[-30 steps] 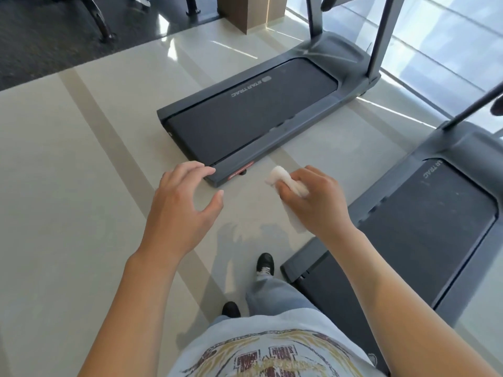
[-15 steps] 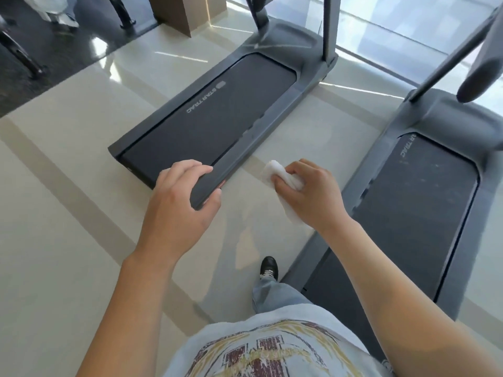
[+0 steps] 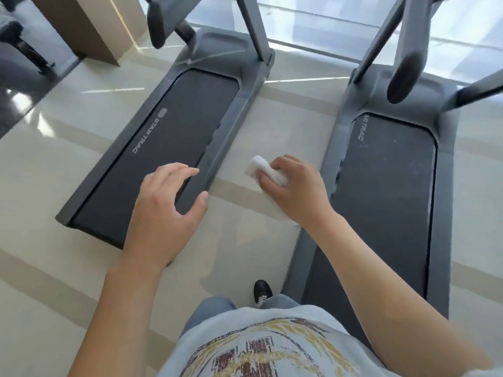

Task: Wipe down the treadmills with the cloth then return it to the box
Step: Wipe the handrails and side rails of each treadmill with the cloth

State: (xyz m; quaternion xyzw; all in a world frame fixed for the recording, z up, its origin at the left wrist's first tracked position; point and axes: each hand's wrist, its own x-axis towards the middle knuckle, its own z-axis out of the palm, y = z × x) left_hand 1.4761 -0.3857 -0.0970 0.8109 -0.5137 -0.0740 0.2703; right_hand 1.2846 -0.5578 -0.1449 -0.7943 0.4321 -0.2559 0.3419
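Observation:
Two grey treadmills with dark belts lie side by side on the pale floor, the left treadmill [image 3: 174, 137] and the right treadmill [image 3: 386, 191]. My right hand [image 3: 294, 189] grips a folded white cloth [image 3: 257, 165] in the air over the floor gap between them. My left hand [image 3: 166, 210] hovers above the rear of the left treadmill with relaxed, spread fingers and holds nothing. No box is in view.
Handrails and uprights [image 3: 253, 25] of both machines rise at the top. A brown pillar [image 3: 89, 25] stands at the upper left, beside dark flooring with other equipment. Glass wall panels [image 3: 326, 28] run behind the treadmills. My feet stand on the floor between the machines.
The view has swung right and forward, so both treadmills now lie ahead of me lengthwise. My hands keep their poses, the right still gripping the cloth.

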